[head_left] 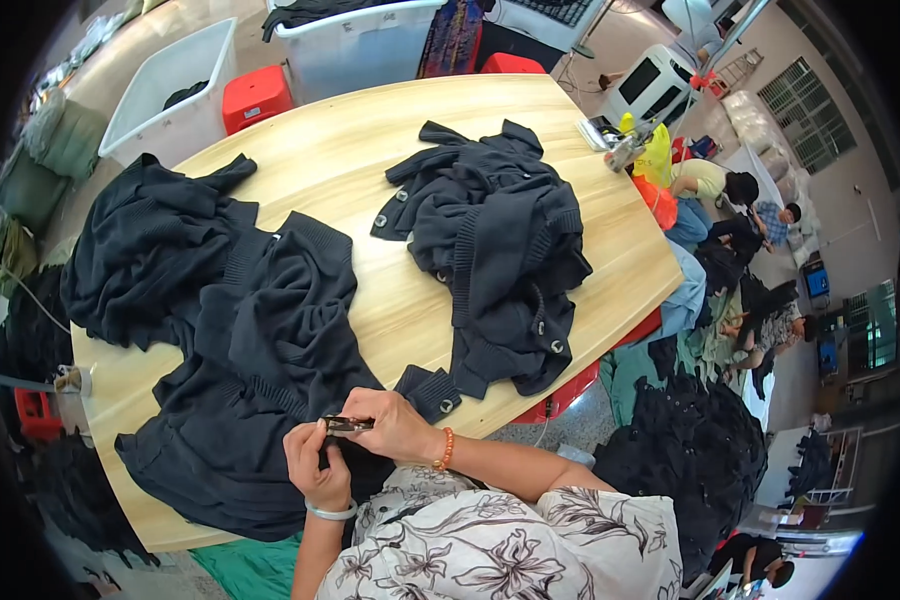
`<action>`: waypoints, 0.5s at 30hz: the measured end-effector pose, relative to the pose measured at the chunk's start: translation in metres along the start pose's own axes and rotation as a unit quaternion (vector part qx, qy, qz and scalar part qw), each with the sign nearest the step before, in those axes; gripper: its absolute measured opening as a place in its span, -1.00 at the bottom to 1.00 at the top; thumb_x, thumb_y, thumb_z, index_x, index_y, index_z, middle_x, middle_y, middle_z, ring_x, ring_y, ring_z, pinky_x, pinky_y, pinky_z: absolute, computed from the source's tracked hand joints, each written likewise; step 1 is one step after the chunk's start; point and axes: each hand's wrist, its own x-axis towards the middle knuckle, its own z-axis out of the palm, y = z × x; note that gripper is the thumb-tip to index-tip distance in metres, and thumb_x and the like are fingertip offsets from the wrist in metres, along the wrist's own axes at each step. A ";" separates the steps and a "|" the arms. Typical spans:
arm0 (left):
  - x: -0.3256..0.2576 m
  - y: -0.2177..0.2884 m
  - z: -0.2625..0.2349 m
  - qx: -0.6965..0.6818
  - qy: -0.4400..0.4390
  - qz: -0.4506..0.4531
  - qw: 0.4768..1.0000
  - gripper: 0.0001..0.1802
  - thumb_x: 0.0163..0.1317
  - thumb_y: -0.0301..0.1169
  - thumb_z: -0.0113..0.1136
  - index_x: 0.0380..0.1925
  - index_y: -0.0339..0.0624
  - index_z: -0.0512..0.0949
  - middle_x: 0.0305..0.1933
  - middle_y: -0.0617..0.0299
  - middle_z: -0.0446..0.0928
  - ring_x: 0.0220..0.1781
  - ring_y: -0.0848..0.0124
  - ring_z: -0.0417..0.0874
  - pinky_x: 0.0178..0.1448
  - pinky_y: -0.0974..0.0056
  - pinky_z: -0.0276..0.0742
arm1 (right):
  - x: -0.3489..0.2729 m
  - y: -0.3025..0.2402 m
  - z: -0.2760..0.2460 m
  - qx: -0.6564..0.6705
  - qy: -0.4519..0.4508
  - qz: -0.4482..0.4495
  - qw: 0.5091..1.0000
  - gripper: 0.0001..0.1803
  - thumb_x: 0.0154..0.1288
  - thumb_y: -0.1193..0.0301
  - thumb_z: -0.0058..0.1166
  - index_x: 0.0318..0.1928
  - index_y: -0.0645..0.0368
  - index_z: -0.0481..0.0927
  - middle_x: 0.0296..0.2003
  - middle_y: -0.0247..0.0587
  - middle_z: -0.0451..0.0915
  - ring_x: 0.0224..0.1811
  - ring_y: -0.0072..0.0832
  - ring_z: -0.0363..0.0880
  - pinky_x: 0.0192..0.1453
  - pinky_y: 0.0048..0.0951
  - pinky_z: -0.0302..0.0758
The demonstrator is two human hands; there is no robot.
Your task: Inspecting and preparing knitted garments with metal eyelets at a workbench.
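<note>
While the dark knit cardigan [260, 400] is lying floppy at the table's [390, 300] near edge, both hands are pinching: left hand [315, 468] gripping soft knit, right hand [395, 425] holding small snips [348, 425].

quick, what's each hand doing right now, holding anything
left hand: closed on the dark knit garment
right hand: closed on a small dark tool

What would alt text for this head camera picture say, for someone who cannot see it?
A person's left hand and right hand pinch a small dark tool over a black knitted garment on a pale wooden table. Another heap of black button-up knitwear lies further back.
</note>
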 end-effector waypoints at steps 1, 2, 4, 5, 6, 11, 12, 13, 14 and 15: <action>0.000 0.000 0.000 -0.005 0.003 -0.008 1.000 -0.59 -0.19 -0.79 0.14 -0.22 -0.35 0.57 -0.23 0.00 0.56 -0.18 0.04 0.57 -0.03 0.11 0.51 | 0.000 -0.001 0.001 -0.024 0.010 -0.011 1.000 -0.89 0.12 0.48 0.25 -0.31 0.20 0.69 -0.40 -0.18 0.58 -0.38 -0.25 0.60 -0.31 -0.38 0.48; 0.000 -0.001 0.000 -0.004 0.003 -0.010 1.000 -0.61 -0.18 -0.77 0.15 -0.23 -0.34 0.56 -0.22 -0.02 0.56 -0.18 0.04 0.57 -0.04 0.11 0.51 | -0.001 -0.005 0.002 -0.019 0.036 -0.029 0.999 -0.90 0.11 0.49 0.23 -0.32 0.18 0.68 -0.41 -0.17 0.57 -0.40 -0.22 0.59 -0.34 -0.37 0.48; 0.005 -0.002 0.003 -0.002 0.001 0.002 1.000 -0.66 -0.14 -0.74 0.16 -0.27 -0.33 0.55 -0.23 -0.01 0.56 -0.19 0.03 0.58 -0.07 0.11 0.52 | -0.001 -0.007 0.003 -0.073 0.077 -0.095 0.990 -0.81 -0.02 0.54 0.26 -0.30 0.15 0.63 -0.43 -0.22 0.53 -0.46 -0.27 0.59 -0.42 -0.39 0.49; 0.009 0.001 0.004 0.002 -0.012 0.002 1.000 -0.67 -0.13 -0.74 0.15 -0.27 -0.32 0.56 -0.23 -0.01 0.56 -0.18 0.04 0.59 -0.07 0.12 0.52 | -0.001 -0.009 0.002 -0.090 0.079 -0.102 0.988 -0.77 -0.08 0.57 0.28 -0.33 0.17 0.60 -0.45 -0.22 0.51 -0.48 -0.30 0.59 -0.45 -0.41 0.49; 0.013 0.005 0.004 -0.012 -0.015 -0.010 1.000 -0.66 -0.14 -0.74 0.15 -0.27 -0.31 0.57 -0.25 -0.01 0.57 -0.19 0.05 0.60 -0.06 0.14 0.53 | 0.000 -0.011 0.001 -0.080 0.091 -0.106 0.987 -0.77 -0.11 0.58 0.30 -0.36 0.17 0.57 -0.46 -0.22 0.49 -0.50 -0.30 0.57 -0.47 -0.42 0.48; 0.005 0.000 0.019 -0.217 0.031 -0.197 0.956 -0.74 -0.01 -0.74 0.18 -0.26 -0.35 0.59 -0.26 0.09 0.59 -0.20 0.32 0.61 -0.05 0.34 0.50 | 0.002 -0.012 -0.001 -0.007 0.055 -0.122 0.991 -0.74 -0.06 0.58 0.38 -0.37 0.23 0.53 -0.44 -0.30 0.47 -0.54 -0.56 0.48 -0.50 -0.56 0.37; 0.002 -0.005 0.019 -0.253 0.029 -0.200 0.946 -0.74 0.01 -0.75 0.17 -0.25 -0.38 0.57 -0.22 0.10 0.59 -0.18 0.37 0.59 -0.02 0.37 0.49 | 0.001 -0.014 -0.002 0.010 0.034 -0.103 0.994 -0.74 -0.06 0.59 0.37 -0.37 0.23 0.52 -0.44 -0.30 0.47 -0.53 -0.59 0.46 -0.49 -0.57 0.36; -0.002 -0.008 0.016 -0.274 0.027 -0.222 0.935 -0.74 0.03 -0.76 0.15 -0.23 -0.40 0.57 -0.20 0.12 0.59 -0.16 0.39 0.59 -0.01 0.38 0.48 | 0.000 -0.015 -0.004 0.025 0.013 -0.085 0.996 -0.74 -0.06 0.60 0.36 -0.36 0.23 0.52 -0.43 -0.31 0.47 -0.52 -0.62 0.45 -0.48 -0.59 0.36; -0.002 -0.008 0.014 -0.298 0.024 -0.243 0.923 -0.74 0.04 -0.77 0.13 -0.22 -0.41 0.57 -0.17 0.13 0.59 -0.15 0.41 0.58 0.00 0.40 0.47 | 0.000 -0.014 -0.008 0.004 -0.006 -0.085 0.996 -0.72 -0.03 0.56 0.39 -0.32 0.24 0.54 -0.41 -0.30 0.48 -0.52 -0.65 0.43 -0.46 -0.61 0.34; -0.001 -0.007 0.010 -0.296 0.026 -0.246 0.923 -0.74 0.04 -0.77 0.13 -0.22 -0.41 0.57 -0.17 0.13 0.59 -0.15 0.41 0.58 0.00 0.40 0.47 | -0.003 -0.016 -0.013 -0.004 -0.026 -0.051 0.998 -0.71 0.00 0.51 0.39 -0.27 0.25 0.56 -0.40 -0.28 0.49 -0.51 -0.61 0.45 -0.45 -0.58 0.36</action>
